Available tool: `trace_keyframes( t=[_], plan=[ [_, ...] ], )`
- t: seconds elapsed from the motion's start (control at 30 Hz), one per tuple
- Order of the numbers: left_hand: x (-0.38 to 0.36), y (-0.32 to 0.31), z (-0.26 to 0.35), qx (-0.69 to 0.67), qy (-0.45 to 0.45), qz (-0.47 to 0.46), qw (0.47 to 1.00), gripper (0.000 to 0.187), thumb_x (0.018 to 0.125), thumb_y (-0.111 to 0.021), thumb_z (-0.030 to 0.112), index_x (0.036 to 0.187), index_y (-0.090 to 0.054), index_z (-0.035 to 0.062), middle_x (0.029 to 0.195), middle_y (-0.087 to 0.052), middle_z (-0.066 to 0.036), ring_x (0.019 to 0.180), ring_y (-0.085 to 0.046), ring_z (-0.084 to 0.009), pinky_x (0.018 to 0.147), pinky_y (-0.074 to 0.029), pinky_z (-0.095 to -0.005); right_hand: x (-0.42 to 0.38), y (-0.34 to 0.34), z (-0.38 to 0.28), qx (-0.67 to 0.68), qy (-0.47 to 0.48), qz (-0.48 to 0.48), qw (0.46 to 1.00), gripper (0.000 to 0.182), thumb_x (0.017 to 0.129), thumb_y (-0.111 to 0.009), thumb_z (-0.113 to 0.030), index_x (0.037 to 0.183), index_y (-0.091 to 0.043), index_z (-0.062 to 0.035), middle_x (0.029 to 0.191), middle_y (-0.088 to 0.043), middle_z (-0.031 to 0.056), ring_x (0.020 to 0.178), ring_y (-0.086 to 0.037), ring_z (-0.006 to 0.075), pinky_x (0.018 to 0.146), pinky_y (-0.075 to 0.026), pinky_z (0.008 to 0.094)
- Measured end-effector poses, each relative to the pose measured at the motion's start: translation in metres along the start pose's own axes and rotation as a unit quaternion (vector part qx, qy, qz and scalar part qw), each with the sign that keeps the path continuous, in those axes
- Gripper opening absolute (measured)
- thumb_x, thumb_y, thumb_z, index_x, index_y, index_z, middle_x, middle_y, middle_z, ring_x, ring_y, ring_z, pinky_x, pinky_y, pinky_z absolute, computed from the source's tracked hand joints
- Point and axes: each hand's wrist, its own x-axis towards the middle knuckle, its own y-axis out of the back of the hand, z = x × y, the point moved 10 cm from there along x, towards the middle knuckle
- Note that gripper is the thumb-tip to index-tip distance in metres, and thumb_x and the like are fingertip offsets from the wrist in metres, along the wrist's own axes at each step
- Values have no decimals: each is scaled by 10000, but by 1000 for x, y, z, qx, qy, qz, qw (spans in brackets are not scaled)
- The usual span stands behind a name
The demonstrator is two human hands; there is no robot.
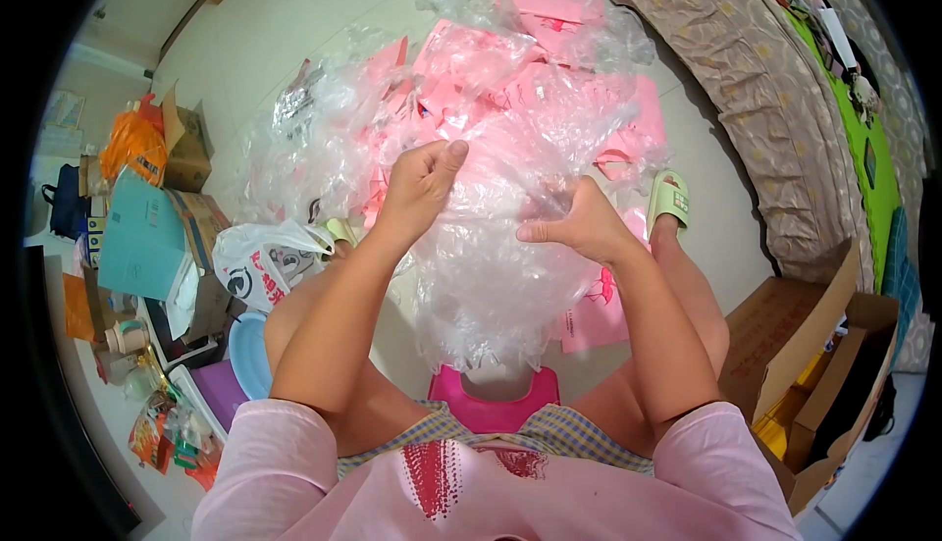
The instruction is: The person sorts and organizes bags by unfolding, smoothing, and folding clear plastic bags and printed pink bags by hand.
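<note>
Clear plastic (491, 286) spreads between left grip (422, 186) and right grip (586, 225).

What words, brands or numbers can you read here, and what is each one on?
"FLAMINGO", small and only just legible, on the pink packet by the right knee.
Too small or blurred to read: the red characters on the white carrier bag, the print on the brown carton, and the mark on the green slipper.

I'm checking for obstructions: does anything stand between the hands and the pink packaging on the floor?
Yes: crumpled clear plastic lies under the left hand and right hand, covering much of the pink packaging.
</note>
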Motion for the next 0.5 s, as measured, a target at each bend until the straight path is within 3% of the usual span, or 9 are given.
trace_keyframes(
  t=[0.07, 0.13, 0.17, 0.23, 0.3, 0.43, 0.5],
  plan=[
    [-5, -5, -3, -44, 30, -34, 998, 227, 837, -641, 210, 788, -548, 9, 652, -504, 10, 611, -452, -64, 547, -384, -238, 0, -1, 5, 78, -50, -7, 996, 467, 666, -763, -132, 997, -540, 110, 831, -606, 121, 748, -609, 206, 700, -485, 305],
    [-18, -23, 25, 50, -97, -133, 985, 358, 738, -721, 194, 992, -572, -9, 864, -586, -40, 782, -525, -111, 705, -437, -259, -2, -1, 7, 156, -101, -14, 983, 438, 673, -750, -88, 1001, -530, 101, 832, -600, 120, 741, -608, 202, 683, -489, 303],
    [-18, -19, 30, 50, -96, -133, 985, 358, 738, -721, 194, 992, -572, -9, 864, -586, -40, 782, -525, -111, 705, -437, -259, -2, 9, 8, 152, -109, 14, 982, 384, 679, -730, -57, 972, -531, 91, 816, -594, 112, 730, -606, 193, 657, -487, 301],
    [-23, -28, 14, 90, 30, -228, 969, 578, 647, -781, 206, 1129, -546, -9, 1019, -594, -77, 932, -529, -150, 851, -418, -289, -1, 17, 12, 148, -116, 41, 981, 331, 685, -709, -25, 944, -531, 81, 801, -588, 103, 719, -604, 184, 631, -485, 299],
    [-18, -26, 10, 65, 35, -234, 969, 568, 649, -781, 204, 1123, -551, -9, 1005, -598, -73, 924, -530, -149, 852, -417, -294, 2, 21, 0, 113, -34, 60, 991, 278, 687, -701, -33, 888, -536, 66, 804, -592, 104, 698, -598, 173, 600, -479, 311],
    [-13, -21, 10, 68, 25, -235, 969, 530, 672, -777, 140, 1128, -546, 2, 1031, -586, -49, 968, -529, -149, 864, -417, -289, 0, 13, 0, 40, -68, 34, 996, 246, 687, -703, -36, 857, -554, 58, 778, -593, 96, 682, -590, 164, 611, -473, 306],
    [-9, -27, 14, 15, 32, -201, 979, 477, 702, -756, 150, 1110, -558, 4, 1010, -592, -44, 948, -535, -138, 850, -422, -281, 0, -3, -9, 53, -12, -17, 998, 347, 703, -717, -107, 961, -561, 64, 768, -565, 54, 668, -570, 131, 615, -466, 268]
  ],
)
